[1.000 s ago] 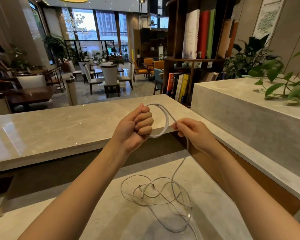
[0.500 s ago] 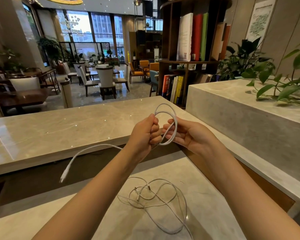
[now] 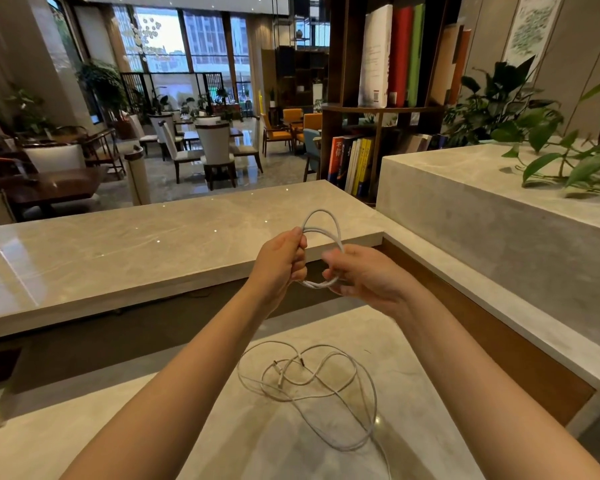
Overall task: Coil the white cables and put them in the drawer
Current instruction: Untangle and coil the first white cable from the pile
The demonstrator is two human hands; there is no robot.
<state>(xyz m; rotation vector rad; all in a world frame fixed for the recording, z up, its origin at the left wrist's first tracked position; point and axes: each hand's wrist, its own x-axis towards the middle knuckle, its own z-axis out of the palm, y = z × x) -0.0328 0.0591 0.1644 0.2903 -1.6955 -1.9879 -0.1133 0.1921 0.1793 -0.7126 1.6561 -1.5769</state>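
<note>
A white cable [image 3: 321, 221] is wound into a small coil, held up in the air over the desk. My left hand [image 3: 281, 259] grips the coil's left side in a fist. My right hand [image 3: 364, 273] closes on the coil's right and lower part, fingers curled through the loop. A second white cable [image 3: 321, 382] lies loose and tangled on the lower marble desk [image 3: 201, 441] below my hands, with its plug ends visible in the tangle. No drawer is in sight.
A raised marble counter [image 3: 125, 251] runs across behind the hands. To the right stands a grey stone block [image 3: 492, 216] with green plants [image 3: 565, 157]. A bookshelf [image 3: 378, 98] is behind it, and lounge chairs and tables fill the hall beyond.
The cable's free end, which swung out to the left half a second ago, is now gathered into the coil. Both hands have closed tighter on the loop.
</note>
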